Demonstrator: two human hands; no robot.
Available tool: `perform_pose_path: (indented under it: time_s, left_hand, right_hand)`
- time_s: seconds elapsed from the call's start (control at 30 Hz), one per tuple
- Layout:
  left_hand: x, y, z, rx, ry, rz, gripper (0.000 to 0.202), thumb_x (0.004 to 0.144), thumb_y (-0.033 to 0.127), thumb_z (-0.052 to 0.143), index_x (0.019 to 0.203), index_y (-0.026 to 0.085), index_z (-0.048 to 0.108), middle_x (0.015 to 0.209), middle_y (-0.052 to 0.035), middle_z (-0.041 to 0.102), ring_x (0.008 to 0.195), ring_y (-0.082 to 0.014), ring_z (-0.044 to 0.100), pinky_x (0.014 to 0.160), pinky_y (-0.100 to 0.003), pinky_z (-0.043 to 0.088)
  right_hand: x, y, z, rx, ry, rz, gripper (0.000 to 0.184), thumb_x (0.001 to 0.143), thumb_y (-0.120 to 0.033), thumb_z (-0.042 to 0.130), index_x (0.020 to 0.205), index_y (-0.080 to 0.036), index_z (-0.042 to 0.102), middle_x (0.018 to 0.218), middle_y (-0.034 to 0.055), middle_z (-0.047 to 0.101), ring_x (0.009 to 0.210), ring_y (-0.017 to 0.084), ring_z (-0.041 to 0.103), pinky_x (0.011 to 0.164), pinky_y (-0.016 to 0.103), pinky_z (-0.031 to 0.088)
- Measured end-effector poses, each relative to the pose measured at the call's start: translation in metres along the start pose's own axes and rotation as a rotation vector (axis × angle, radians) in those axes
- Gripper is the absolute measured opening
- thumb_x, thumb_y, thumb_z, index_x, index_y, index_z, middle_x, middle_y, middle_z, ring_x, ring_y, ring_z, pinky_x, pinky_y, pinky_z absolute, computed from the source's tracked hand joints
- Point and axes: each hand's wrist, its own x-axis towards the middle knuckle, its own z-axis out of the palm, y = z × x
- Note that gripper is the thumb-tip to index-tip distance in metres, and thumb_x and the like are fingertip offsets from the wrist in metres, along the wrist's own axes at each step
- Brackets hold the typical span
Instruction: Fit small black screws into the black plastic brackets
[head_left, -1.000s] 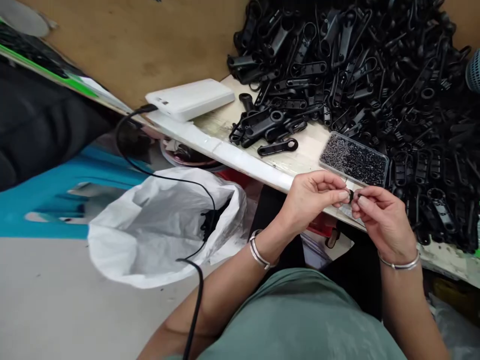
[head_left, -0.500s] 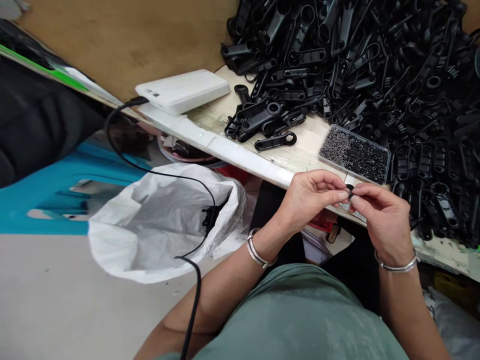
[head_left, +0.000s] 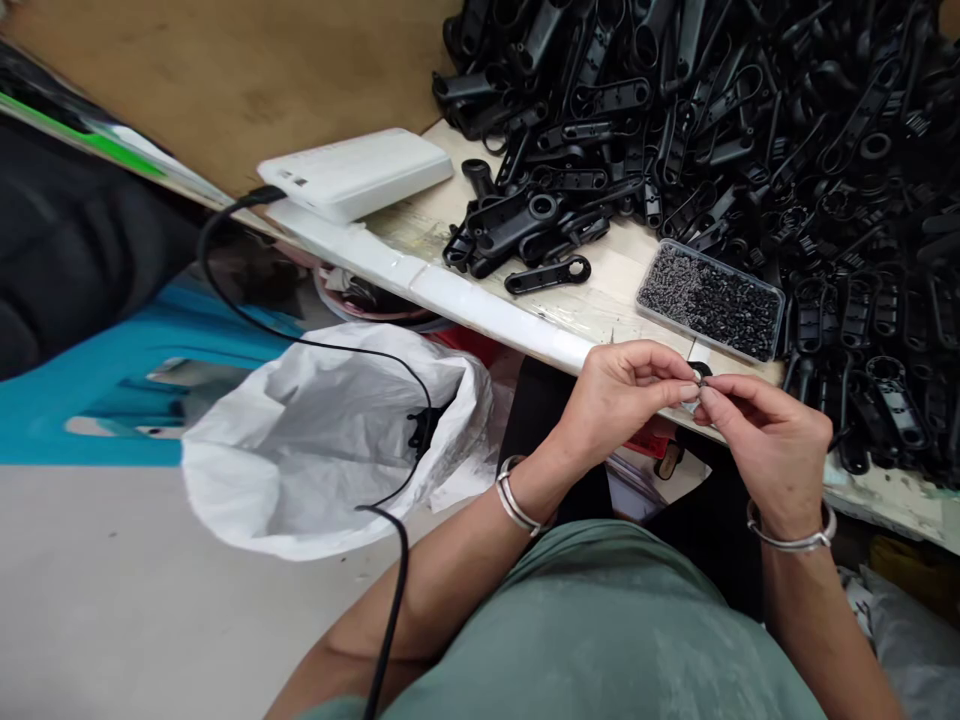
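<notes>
Between the fingertips of both hands is a small black ring-shaped part point(head_left: 700, 371), mostly covered by the fingers. My left hand point(head_left: 626, 390) pinches it from the left with thumb and forefinger. From the right, my right hand point(head_left: 776, 430) pinches at the same spot. Both hands meet at the table's front edge. Just beyond them lies a clear plastic box point(head_left: 709, 300) filled with tiny dark pieces. Black plastic arm-shaped parts point(head_left: 896, 400) lie in rows to the right of my right hand.
A large heap of black parts point(head_left: 675, 110) covers the back of the table point(head_left: 615, 265). One loose black arm part point(head_left: 547, 276) lies near a white power bank point(head_left: 356, 172) with a black cable point(head_left: 315, 345). Below left stands an open white sack point(head_left: 300, 460).
The view has shifted slightly. Both hands stay together at the table edge, with a small turn of the black part between the fingertips; its ring shape shows more now.
</notes>
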Motion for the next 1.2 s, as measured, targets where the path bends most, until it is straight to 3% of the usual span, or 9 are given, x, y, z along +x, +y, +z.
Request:
perform_pose_path:
  time_s: [0.13, 0.33, 0.43, 0.57, 0.67, 0.73, 0.93, 1.03, 1.2]
  left_hand:
    - [-0.001, -0.004, 0.001, 0.067, 0.011, 0.05, 0.019, 0.06, 0.023, 0.085, 0.068, 0.014, 0.07, 0.068, 0.0003, 0.071, 0.063, -0.0091, 0.065, 0.065, -0.02, 0.056]
    - [-0.009, -0.009, -0.004, 0.352, -0.022, 0.122, 0.004, 0.073, 0.016, 0.075, 0.073, 0.015, 0.071, 0.07, 0.0003, 0.072, 0.063, -0.0098, 0.065, 0.063, -0.019, 0.054]
    - [-0.015, -0.007, -0.012, 0.634, -0.058, 0.244, 0.004, 0.081, 0.02, 0.07, 0.082, 0.017, 0.072, 0.078, -0.0009, 0.074, 0.069, -0.0126, 0.068, 0.068, -0.023, 0.056]
    - [-0.011, 0.0, -0.025, 1.17, 0.004, 0.647, 0.012, 0.09, 0.019, 0.06, 0.096, 0.019, 0.071, 0.105, -0.0053, 0.075, 0.098, -0.0192, 0.067, 0.088, -0.033, 0.052]
    - [0.001, 0.002, -0.029, 1.508, -0.094, 0.683, 0.014, 0.089, 0.018, 0.062, 0.101, 0.018, 0.069, 0.117, -0.008, 0.071, 0.11, -0.0256, 0.061, 0.088, -0.038, 0.047]
    - [0.008, 0.001, -0.029, 1.633, -0.171, 0.637, 0.013, 0.09, 0.017, 0.061, 0.099, 0.017, 0.069, 0.114, -0.008, 0.071, 0.105, -0.0252, 0.062, 0.085, -0.037, 0.045]
    - [0.004, -0.009, -0.025, 1.671, -0.229, 0.614, 0.018, 0.094, 0.017, 0.052, 0.084, 0.016, 0.067, 0.091, -0.0042, 0.07, 0.08, -0.0177, 0.06, 0.074, -0.031, 0.04]
    - [-0.003, -0.013, -0.024, 1.674, -0.211, 0.637, 0.021, 0.095, 0.018, 0.053, 0.078, 0.017, 0.066, 0.087, -0.0035, 0.069, 0.079, -0.0177, 0.059, 0.074, -0.032, 0.039]
    - [-0.004, -0.011, -0.021, 1.637, -0.189, 0.662, 0.015, 0.094, 0.022, 0.056, 0.088, 0.018, 0.068, 0.098, -0.0045, 0.072, 0.09, -0.0197, 0.061, 0.082, -0.035, 0.038]
  right_hand:
    - [-0.003, -0.003, 0.0, -0.182, 0.007, -0.134, 0.011, 0.088, -0.026, 0.066, 0.088, -0.02, 0.074, 0.08, 0.003, 0.073, 0.064, 0.017, 0.068, 0.066, 0.029, 0.059]
    - [-0.006, -0.005, 0.001, -0.27, -0.019, -0.198, 0.011, 0.086, -0.02, 0.061, 0.08, -0.02, 0.071, 0.069, -0.0001, 0.07, 0.054, 0.013, 0.063, 0.059, 0.024, 0.056]
    - [-0.013, 0.005, -0.004, -0.237, -0.032, -0.125, 0.011, 0.086, -0.023, 0.063, 0.08, -0.02, 0.071, 0.067, -0.0004, 0.07, 0.053, 0.013, 0.064, 0.057, 0.024, 0.055]
    - [-0.02, 0.025, -0.014, -0.227, 0.019, 0.025, 0.014, 0.085, -0.03, 0.066, 0.083, -0.019, 0.072, 0.064, 0.0003, 0.069, 0.053, 0.015, 0.065, 0.057, 0.026, 0.054]
    - [-0.02, 0.033, -0.017, -0.268, 0.034, 0.035, 0.015, 0.084, -0.031, 0.066, 0.083, -0.018, 0.073, 0.066, 0.0009, 0.07, 0.055, 0.016, 0.065, 0.059, 0.027, 0.054]
    - [-0.018, 0.034, -0.016, -0.294, 0.033, 0.007, 0.015, 0.085, -0.031, 0.064, 0.082, -0.018, 0.073, 0.067, 0.0011, 0.07, 0.055, 0.016, 0.065, 0.061, 0.028, 0.054]
    - [-0.011, 0.031, -0.015, -0.369, 0.033, -0.084, 0.015, 0.085, -0.028, 0.062, 0.079, -0.02, 0.073, 0.071, 0.002, 0.071, 0.056, 0.015, 0.062, 0.062, 0.028, 0.054]
    - [-0.008, 0.031, -0.015, -0.414, 0.03, -0.113, 0.016, 0.086, -0.028, 0.061, 0.078, -0.02, 0.072, 0.072, 0.0026, 0.071, 0.057, 0.015, 0.062, 0.061, 0.027, 0.054]
    - [-0.007, 0.036, -0.015, -0.447, 0.014, -0.156, 0.014, 0.086, -0.025, 0.061, 0.08, -0.019, 0.072, 0.071, 0.0021, 0.07, 0.057, 0.014, 0.061, 0.061, 0.026, 0.053]
